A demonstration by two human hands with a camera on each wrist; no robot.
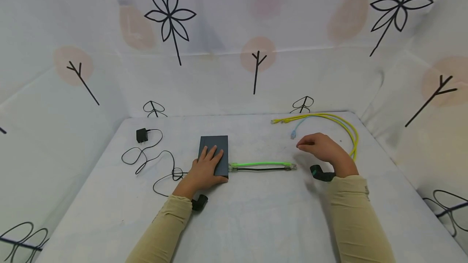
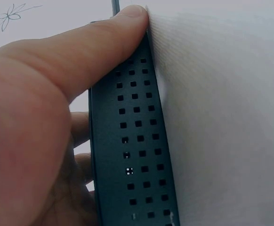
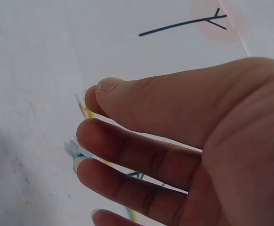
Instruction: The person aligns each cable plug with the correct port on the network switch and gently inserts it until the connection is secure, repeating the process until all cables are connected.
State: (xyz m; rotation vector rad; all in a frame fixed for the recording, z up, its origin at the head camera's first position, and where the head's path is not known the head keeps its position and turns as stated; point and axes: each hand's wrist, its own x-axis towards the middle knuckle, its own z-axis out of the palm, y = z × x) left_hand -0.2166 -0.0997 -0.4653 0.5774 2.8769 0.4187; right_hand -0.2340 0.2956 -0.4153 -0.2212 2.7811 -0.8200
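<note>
My left hand (image 1: pixel 202 173) rests on a dark grey network switch (image 1: pixel 215 141), its fingers spread over the top. The left wrist view shows the thumb lying across the switch's vented side (image 2: pixel 139 136). From the switch's right side run a green network cable (image 1: pixel 261 163) and a black network cable (image 1: pixel 261 169), their clear plugs at the right end. Farther right, my right hand (image 1: pixel 325 149) hovers above the table with nothing in it. Its fingers are loosely bent, with thumb and index tip close together in the right wrist view.
Yellow network cables (image 1: pixel 341 119) curve across the back right, with a light blue cable's plug (image 1: pixel 293 134) just beyond the right hand. On the left, a black power adapter (image 1: pixel 141 135) lies with its thin tangled cord (image 1: pixel 146 157) leading toward the switch. Patterned cloth walls surround the table.
</note>
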